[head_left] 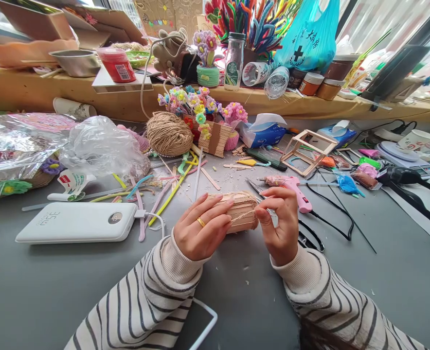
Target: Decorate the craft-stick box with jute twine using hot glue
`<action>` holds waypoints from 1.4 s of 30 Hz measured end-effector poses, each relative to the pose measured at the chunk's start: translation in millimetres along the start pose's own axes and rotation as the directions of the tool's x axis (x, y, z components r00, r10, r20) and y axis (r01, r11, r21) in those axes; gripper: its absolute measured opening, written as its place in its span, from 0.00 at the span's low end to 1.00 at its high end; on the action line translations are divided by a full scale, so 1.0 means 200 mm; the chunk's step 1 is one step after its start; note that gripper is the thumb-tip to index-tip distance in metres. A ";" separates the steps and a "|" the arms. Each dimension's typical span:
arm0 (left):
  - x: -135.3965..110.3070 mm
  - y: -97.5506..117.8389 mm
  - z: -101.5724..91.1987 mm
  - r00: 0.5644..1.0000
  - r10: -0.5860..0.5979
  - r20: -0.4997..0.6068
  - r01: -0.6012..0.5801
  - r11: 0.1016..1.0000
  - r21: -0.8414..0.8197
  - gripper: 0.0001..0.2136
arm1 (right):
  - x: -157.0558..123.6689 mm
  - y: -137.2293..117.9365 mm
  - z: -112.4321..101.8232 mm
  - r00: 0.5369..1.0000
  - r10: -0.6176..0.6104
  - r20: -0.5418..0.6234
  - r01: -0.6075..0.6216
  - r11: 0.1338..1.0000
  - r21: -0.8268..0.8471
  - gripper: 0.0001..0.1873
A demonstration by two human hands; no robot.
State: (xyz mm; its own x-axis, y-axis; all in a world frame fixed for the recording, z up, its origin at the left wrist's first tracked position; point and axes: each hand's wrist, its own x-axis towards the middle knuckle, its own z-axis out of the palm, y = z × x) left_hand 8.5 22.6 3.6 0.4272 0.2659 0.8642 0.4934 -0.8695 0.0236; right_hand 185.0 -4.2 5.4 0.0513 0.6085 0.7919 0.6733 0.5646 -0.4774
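At frame centre, my left hand [200, 226] clasps a stick-built pot [239, 214] steady while my right hand [278, 223] pinches twine [241, 197] taut against its side.

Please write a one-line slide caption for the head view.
The left hand and right hand hold a craft-stick holder bound with twine over a cluttered grey table.

Left hand [200, 228], right hand [278, 223] grip twine-wrapped stick holder [241, 211]; pink glue gun [291, 187] behind.
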 end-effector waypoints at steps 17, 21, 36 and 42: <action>-0.01 0.00 0.01 0.996 -0.086 -0.026 0.085 0.996 -0.028 0.13 | 0.01 0.02 -0.01 0.999 0.041 -0.021 -0.040 0.999 0.029 0.02; -0.01 0.01 0.01 0.995 -0.094 -0.018 0.093 0.995 -0.042 0.10 | 0.00 0.03 -0.01 0.997 0.075 -0.030 -0.074 0.996 0.053 0.02; 0.01 0.01 0.01 0.994 -0.107 -0.023 0.104 0.990 -0.094 0.13 | 0.00 0.06 -0.02 0.987 0.143 0.074 -0.150 0.985 0.088 0.02; 0.02 0.02 0.01 0.994 -0.103 -0.036 0.101 0.994 -0.045 0.12 | -0.01 0.05 -0.02 0.980 0.172 0.100 -0.180 0.980 0.081 0.02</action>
State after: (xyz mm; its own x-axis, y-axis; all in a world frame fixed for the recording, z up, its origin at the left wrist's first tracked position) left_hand 13.8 21.3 5.3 0.3465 0.3386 0.8748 0.4998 -0.8558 0.1333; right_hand 194.5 -1.0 0.9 0.0917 0.7492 0.6559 0.5909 0.4892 -0.6415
